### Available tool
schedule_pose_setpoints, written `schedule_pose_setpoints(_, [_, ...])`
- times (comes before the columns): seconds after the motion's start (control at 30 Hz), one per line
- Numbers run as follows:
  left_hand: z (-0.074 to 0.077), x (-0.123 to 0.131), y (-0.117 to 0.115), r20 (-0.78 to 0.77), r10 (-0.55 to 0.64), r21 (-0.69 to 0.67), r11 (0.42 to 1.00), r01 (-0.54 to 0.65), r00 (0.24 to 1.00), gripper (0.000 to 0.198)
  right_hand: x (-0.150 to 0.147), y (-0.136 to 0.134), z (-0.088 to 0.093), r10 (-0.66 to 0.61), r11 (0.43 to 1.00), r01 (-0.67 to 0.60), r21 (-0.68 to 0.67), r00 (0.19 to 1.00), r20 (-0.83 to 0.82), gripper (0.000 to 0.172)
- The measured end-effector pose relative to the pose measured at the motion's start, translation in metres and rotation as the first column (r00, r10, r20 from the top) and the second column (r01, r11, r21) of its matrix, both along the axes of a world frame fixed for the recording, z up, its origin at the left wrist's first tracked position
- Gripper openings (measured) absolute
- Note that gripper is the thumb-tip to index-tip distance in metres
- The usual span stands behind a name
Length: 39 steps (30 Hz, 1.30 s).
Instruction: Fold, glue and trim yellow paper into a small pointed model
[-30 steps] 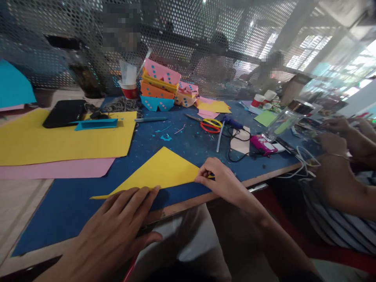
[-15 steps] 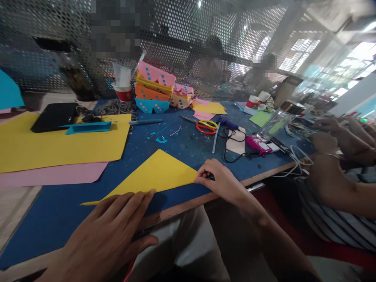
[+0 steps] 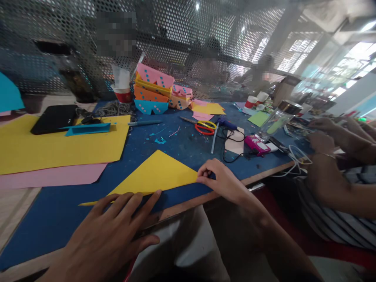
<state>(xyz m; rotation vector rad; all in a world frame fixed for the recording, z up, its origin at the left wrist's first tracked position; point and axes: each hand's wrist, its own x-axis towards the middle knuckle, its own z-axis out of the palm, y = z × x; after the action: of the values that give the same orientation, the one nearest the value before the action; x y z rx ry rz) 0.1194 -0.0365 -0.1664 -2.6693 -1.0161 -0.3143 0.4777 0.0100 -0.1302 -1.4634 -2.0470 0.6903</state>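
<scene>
A yellow paper folded into a triangle (image 3: 155,174) lies on the blue table mat (image 3: 61,211) near the front edge. My left hand (image 3: 111,231) lies flat with fingers spread, its fingertips pressing the triangle's near folded edge. My right hand (image 3: 220,180) pinches the triangle's right corner between thumb and fingers.
Big yellow (image 3: 58,145) and pink sheets (image 3: 53,175) lie at left with a black phone (image 3: 54,118) and a teal strip. Scissors (image 3: 202,125), a glue gun (image 3: 227,124), cables and a pink device (image 3: 258,144) sit beyond. Folded paper pieces (image 3: 152,92) are stacked at back. Another person's hands (image 3: 323,156) work at right.
The view shifted slightly. My left hand's fingers slid a little along the folded edge; my right hand keeps its pinch on the right corner.
</scene>
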Motion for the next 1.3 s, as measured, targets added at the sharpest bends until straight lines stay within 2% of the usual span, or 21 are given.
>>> schedule_pose_setpoints(0.23, [-0.007,0.000,0.005,0.011,0.011,-0.012,1.000,-0.011,1.000,0.078,0.002,0.002,-0.001,-0.006,1.000,0.006,-0.024,1.000,-0.008,0.012])
schedule_pose_setpoints(0.4, [-0.007,0.002,0.003,-0.039,0.074,-0.067,0.995,-0.077,0.996,0.068,0.000,0.002,0.006,-0.001,1.000,0.002,-0.029,1.000,0.027,0.012])
schedule_pose_setpoints(0.53, [-0.007,0.001,0.002,-0.095,0.052,-0.048,0.997,-0.057,0.994,0.067,-0.002,0.001,0.008,-0.021,0.999,0.023,-0.038,0.998,0.051,0.014])
schedule_pose_setpoints(0.73, [-0.012,-0.002,0.009,-0.021,0.026,0.002,1.000,-0.026,0.999,0.069,-0.004,0.000,0.006,-0.048,0.998,0.050,-0.027,0.997,0.062,0.017])
schedule_pose_setpoints(1.0, [0.000,0.009,0.008,-0.090,0.063,-0.068,0.995,-0.069,0.994,0.065,-0.003,-0.001,0.007,-0.045,0.999,0.046,-0.014,0.997,0.062,0.019])
schedule_pose_setpoints(1.13, [-0.003,0.009,0.011,-0.058,0.028,-0.054,0.998,-0.032,0.998,0.067,-0.002,-0.001,0.005,-0.036,0.999,0.037,-0.021,0.998,0.056,0.020])
schedule_pose_setpoints(1.3, [-0.007,0.007,0.014,-0.108,0.017,-0.057,0.998,-0.023,0.994,0.076,0.000,0.000,0.002,-0.032,0.999,0.033,-0.011,0.998,0.047,0.020])
